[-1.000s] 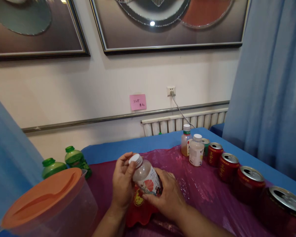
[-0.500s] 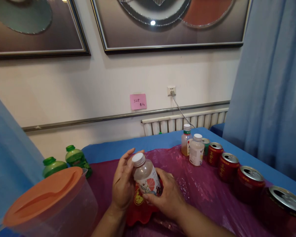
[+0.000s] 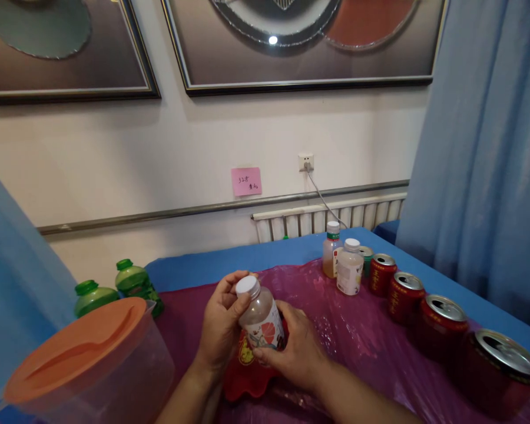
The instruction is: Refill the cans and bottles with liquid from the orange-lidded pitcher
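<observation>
A clear bottle (image 3: 265, 324) with a white cap and a grapefruit label is held between my two hands, tilted slightly to the left. The fingers and thumb of my left hand (image 3: 223, 321) close round its white cap and neck. Lower down, my right hand (image 3: 302, 350) grips the body of the bottle from the right side. Beneath them, a red item (image 3: 247, 380) with a yellow emblem lies on the purple plastic sheet (image 3: 357, 353). Part of it is hidden by the bottle and my hands.
At the left are a pitcher with an orange lid (image 3: 75, 341) and two green bottles (image 3: 135, 280). Two white-capped bottles (image 3: 350, 268) stand at the back right. Several red cans (image 3: 444, 324) line the right side of the blue-covered table (image 3: 198, 268).
My left hand's fingers and thumb have closed onto the white cap; before, they were spread beside it. My right hand stays on the bottle's body.
</observation>
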A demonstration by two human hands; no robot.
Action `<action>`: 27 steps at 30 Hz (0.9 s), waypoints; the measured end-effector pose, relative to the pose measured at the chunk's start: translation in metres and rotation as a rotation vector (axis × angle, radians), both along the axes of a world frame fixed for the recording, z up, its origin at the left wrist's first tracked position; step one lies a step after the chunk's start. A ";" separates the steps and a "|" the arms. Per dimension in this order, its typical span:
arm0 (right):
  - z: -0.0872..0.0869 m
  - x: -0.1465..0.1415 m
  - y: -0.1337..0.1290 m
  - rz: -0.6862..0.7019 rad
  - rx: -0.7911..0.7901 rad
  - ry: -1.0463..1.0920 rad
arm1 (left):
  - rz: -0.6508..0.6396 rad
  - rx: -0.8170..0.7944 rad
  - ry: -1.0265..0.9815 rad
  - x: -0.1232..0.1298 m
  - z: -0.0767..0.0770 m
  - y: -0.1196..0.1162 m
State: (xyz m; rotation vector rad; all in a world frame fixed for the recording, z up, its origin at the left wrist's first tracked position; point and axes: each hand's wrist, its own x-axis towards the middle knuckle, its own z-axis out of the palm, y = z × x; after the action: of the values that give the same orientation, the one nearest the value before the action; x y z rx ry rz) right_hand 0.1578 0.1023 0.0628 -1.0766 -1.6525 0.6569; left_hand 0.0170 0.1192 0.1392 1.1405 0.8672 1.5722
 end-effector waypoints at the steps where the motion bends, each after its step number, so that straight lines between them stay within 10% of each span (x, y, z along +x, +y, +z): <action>1: -0.001 0.000 0.001 -0.004 -0.006 0.013 | -0.003 0.002 0.020 0.001 0.000 0.001; 8: -0.006 0.007 0.015 -0.145 -0.001 0.219 | 0.221 0.074 0.343 0.009 -0.005 -0.022; 18: 0.000 0.015 0.017 -0.210 -0.008 0.455 | -0.378 0.634 1.413 0.004 -0.148 -0.092; 27: 0.007 0.020 0.028 -0.236 -0.084 0.558 | -0.344 0.707 1.464 0.006 -0.156 -0.089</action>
State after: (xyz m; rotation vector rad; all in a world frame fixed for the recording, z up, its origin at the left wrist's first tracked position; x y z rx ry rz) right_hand 0.1781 0.1300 0.0697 -1.0113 -1.0115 0.7885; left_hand 0.0228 0.0299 -0.0166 2.8785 0.8594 0.5133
